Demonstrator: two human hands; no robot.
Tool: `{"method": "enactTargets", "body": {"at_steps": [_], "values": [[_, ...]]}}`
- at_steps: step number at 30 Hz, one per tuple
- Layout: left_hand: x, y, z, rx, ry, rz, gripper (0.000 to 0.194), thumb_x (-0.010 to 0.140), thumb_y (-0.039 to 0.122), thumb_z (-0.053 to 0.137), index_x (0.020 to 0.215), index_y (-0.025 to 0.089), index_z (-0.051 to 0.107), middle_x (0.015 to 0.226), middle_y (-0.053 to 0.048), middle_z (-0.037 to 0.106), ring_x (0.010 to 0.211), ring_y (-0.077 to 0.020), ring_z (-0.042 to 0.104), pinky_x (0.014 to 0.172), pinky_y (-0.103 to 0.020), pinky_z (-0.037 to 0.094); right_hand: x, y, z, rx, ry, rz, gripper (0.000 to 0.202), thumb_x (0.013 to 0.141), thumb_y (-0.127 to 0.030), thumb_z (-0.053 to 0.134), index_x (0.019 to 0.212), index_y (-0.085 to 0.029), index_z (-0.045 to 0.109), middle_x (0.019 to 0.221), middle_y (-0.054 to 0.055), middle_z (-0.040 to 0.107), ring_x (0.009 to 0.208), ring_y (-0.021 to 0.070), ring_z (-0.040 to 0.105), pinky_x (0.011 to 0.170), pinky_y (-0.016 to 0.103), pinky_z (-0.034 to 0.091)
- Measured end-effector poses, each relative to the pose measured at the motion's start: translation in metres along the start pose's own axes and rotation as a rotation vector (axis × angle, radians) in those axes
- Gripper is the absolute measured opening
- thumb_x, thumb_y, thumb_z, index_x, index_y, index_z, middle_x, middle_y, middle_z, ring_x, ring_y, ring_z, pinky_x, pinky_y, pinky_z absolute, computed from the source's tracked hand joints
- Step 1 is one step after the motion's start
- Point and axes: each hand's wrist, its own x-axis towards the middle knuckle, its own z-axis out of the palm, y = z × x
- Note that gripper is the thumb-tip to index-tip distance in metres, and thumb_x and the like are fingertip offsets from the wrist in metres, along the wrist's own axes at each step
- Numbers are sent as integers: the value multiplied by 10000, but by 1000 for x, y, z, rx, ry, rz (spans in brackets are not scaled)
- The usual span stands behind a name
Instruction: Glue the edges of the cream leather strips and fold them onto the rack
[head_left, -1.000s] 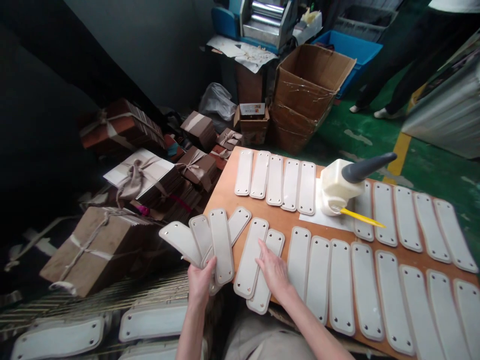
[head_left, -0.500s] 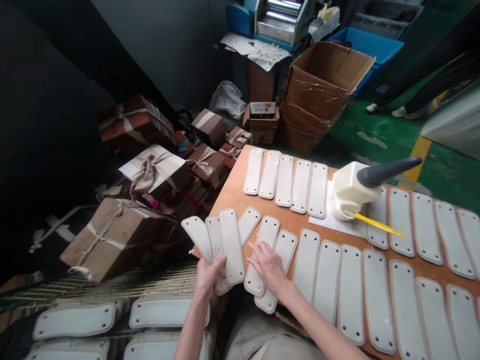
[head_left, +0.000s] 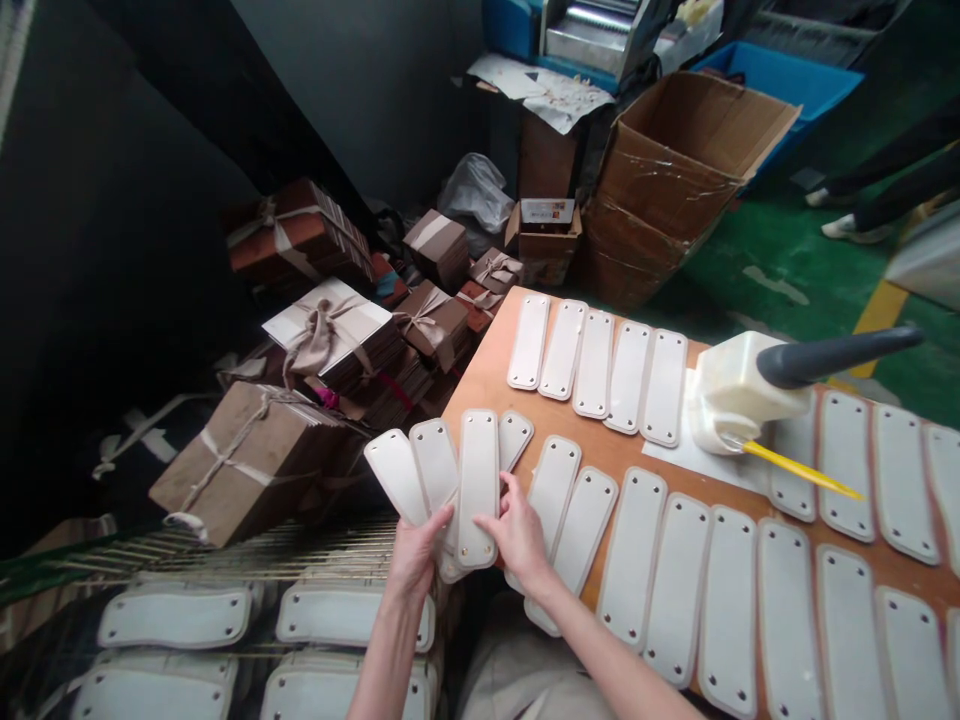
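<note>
My left hand [head_left: 418,551] is closed on a fan of off-white oblong panels with rounded ends and dark studs at the corners, one a leftmost panel [head_left: 397,474]. My right hand [head_left: 519,535] pinches the right edge of the front panel [head_left: 478,485], thumb on its face. Behind it another panel [head_left: 516,438] lies slanted, partly hidden. Right of my right hand, two overlapping panels [head_left: 581,540] rest at the edge of the wooden table [head_left: 480,385]. Further right, more panels [head_left: 632,555] lie side by side in a row.
A second row of panels [head_left: 594,362] lies at the table's back. A cream bottle [head_left: 739,385] with a dark nozzle and a yellow stick [head_left: 802,470] stands among them. At lower left, stacked panels [head_left: 176,612] sit by a wire rack [head_left: 247,555]. Tied bundles [head_left: 240,465] are heaped left; a cardboard box [head_left: 667,185] stands behind.
My right hand has moved left, off the overlapping panels, to the front panel's edge by my left hand. The fanned panels have shifted and spread slightly. The view has turned a little left.
</note>
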Motion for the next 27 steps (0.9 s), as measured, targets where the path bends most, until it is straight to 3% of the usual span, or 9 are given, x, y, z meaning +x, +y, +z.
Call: {"method": "enactTargets", "body": {"at_steps": [3,5,11,16,19,21,24,27], "values": [[10,3,-10,17,80,38,510,535,152,866,1021,105,718,989,-139,754,939,-292,710,847,-372,579,2,4,-1,109,4,-14,169,723,-283,673,824,-214,555,664,-38,607,612,159,586,563,244,418],[17,4,-15,27,139,51,455,554,110,846,992,109,722,970,-128,759,913,-278,717,848,-375,581,1,9,-1,210,-8,-13,194,773,-352,620,717,-219,490,643,-32,600,560,143,560,499,228,397],[27,-3,-22,-29,278,64,368,638,27,764,992,109,708,939,-111,762,910,-235,718,888,-372,569,0,26,-6,325,37,73,218,826,-436,504,815,-219,477,560,-63,523,406,119,498,366,210,360],[25,-14,-25,32,239,40,378,640,20,759,1003,113,706,954,-110,760,889,-230,721,884,-376,570,1,24,-13,212,-68,110,132,830,-335,501,795,-223,440,594,-41,568,401,133,555,350,210,374],[24,-17,-24,50,218,39,386,634,43,779,1006,113,702,979,-117,756,878,-233,723,863,-373,578,-4,16,-23,42,-93,149,64,874,-248,484,868,-219,427,604,-24,600,470,166,620,401,223,416],[24,-18,-25,52,207,31,390,635,61,789,1012,113,699,986,-121,754,871,-232,723,855,-371,580,-7,8,-32,-220,-65,101,85,880,-206,516,936,-198,453,647,12,631,570,203,657,475,255,450],[24,-17,-27,61,202,21,363,675,109,783,1027,117,692,1013,-126,748,883,-221,720,862,-365,575,-5,-8,-40,-589,-13,-70,110,886,-194,561,985,-179,517,829,85,674,768,246,672,627,315,491],[25,-16,-29,121,205,37,364,674,135,790,1024,115,692,1031,-137,743,901,-229,716,867,-374,572,7,-20,-35,-736,11,-329,193,875,-181,592,1067,-202,576,1138,119,637,1065,268,595,867,380,472]]}}
